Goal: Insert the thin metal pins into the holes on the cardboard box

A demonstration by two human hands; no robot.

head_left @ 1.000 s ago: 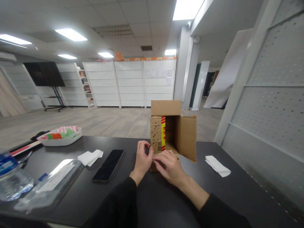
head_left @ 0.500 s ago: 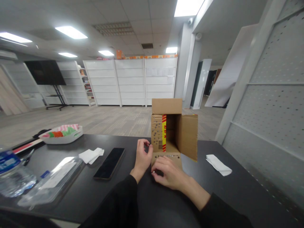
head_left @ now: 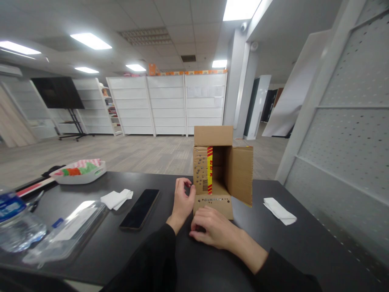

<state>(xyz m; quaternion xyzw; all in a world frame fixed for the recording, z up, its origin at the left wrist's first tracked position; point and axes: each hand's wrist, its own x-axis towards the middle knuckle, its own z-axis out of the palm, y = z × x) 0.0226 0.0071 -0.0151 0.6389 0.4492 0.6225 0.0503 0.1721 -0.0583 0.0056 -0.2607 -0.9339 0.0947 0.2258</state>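
Observation:
An open cardboard box (head_left: pixel 219 136) lies on its side on the dark table, its mouth facing me. Small round grey spots dot its left flap (head_left: pixel 200 166) and its lower flap (head_left: pixel 223 209); whether they are holes or studs I cannot make out. Beside the left flap is my left hand (head_left: pixel 182 200), its fingers curled in toward the thumb near the cardboard edge. My right hand (head_left: pixel 211 227) rests in front of the lower flap and partly covers it. Its fingers are bent and closed toward the thumb; anything between them is hidden.
To the left lie a phone (head_left: pixel 140 209), white tissues (head_left: pixel 117 198), a clear plastic case (head_left: pixel 69 231) and a water bottle (head_left: pixel 18 223). A white basket (head_left: pixel 82 178) stands behind. Folded tissue (head_left: pixel 279 211) lies right, near a perforated panel (head_left: pixel 349 121).
My right hand has drawn slightly back toward me and left, uncovering more of the lower flap's row of spots. My left hand and the box have stayed put.

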